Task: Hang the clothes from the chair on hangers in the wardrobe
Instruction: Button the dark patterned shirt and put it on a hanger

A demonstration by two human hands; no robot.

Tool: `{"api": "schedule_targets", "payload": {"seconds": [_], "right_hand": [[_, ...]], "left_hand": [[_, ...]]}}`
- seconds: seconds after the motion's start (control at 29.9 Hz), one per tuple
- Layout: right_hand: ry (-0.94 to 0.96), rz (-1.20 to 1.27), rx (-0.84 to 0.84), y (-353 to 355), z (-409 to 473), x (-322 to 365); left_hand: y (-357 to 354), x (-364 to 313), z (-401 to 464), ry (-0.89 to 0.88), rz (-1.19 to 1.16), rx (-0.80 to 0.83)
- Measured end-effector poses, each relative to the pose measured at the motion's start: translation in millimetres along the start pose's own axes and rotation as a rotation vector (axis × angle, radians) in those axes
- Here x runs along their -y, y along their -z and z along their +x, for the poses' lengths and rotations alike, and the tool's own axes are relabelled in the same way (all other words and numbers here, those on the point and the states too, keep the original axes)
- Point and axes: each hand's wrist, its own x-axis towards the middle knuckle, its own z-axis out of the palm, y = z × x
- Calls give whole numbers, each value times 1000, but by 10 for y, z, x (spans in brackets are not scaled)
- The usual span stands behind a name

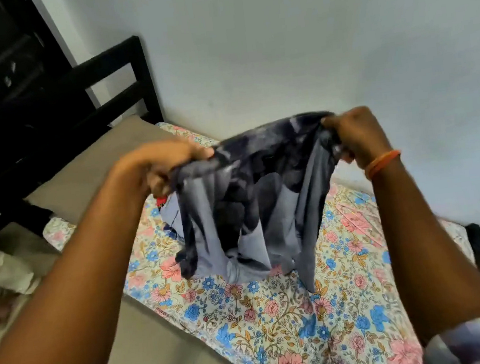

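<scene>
A dark blue and grey garment hangs between my two hands above the bed, its lower folds touching the floral sheet. My left hand grips the garment's left upper edge with curled fingers. My right hand, with an orange band at the wrist, grips the right upper edge. A bit of red and some lighter blue cloth show behind the garment on the bed. No hanger or wardrobe is in sight.
The bed with a floral sheet fills the lower middle, beside a plain beige mattress part. A black wooden frame stands at the back left. Pale cloth lies at the left edge. A white wall is behind.
</scene>
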Motion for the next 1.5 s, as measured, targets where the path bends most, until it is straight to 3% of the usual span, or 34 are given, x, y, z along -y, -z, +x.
{"api": "schedule_targets", "payload": {"seconds": [0.1, 0.17, 0.23, 0.33, 0.4, 0.47, 0.6, 0.74, 0.84, 0.94, 1.04, 1.1, 1.2, 1.27, 1.37, 1.5], "right_hand": [[-153, 280, 147, -200, 567, 285], [-206, 427, 244, -495, 1014, 302], [-190, 422, 286, -922, 1397, 134], [-70, 254, 310, -1721, 1847, -514], [29, -15, 336, -2277, 2016, -1324], [8, -312, 378, -2703, 1913, -2308], [-231, -652, 413, -3000, 1221, -4410], [-270, -732, 204, -2970, 815, -5791], [-165, -599, -6, -2931, 805, -5953], [-98, -569, -19, -2965, 785, -6023], [-15, -615, -57, -3095, 661, -6208], [9, -589, -125, -3157, 658, -6307], [9, -539, -187, -3191, 693, -6441], [11, -514, -171, -3229, 733, -6496], [54, -440, -82, -3147, 736, -6556], [114, -289, 153, -2949, 822, -6526]], "left_hand": [[27, -515, 346, -50, -402, 68], [-116, -710, 748, -176, -693, -80], [-284, -635, 1236, -259, -824, -224], [-530, 20, 2010, -284, -556, -238], [-657, 932, 2535, -235, -168, -257], [-857, 2067, 2870, -113, 214, -266], [-1544, 4130, 3000, 264, 503, -161], [-1901, 4980, 3054, 383, 597, -428], [-1998, 5138, 3223, 304, 552, -612], [-2122, 5026, 3358, 288, 809, -657], [-2290, 4999, 3464, 268, 848, -737], [-2348, 5083, 3535, 282, 790, -782], [-2360, 5209, 3627, 295, 512, -776], [-2365, 5202, 3608, 314, 481, -835], [-2647, 4974, 3502, 344, 763, -998], [-3278, 4543, 3441, 276, 805, -1011]]}}
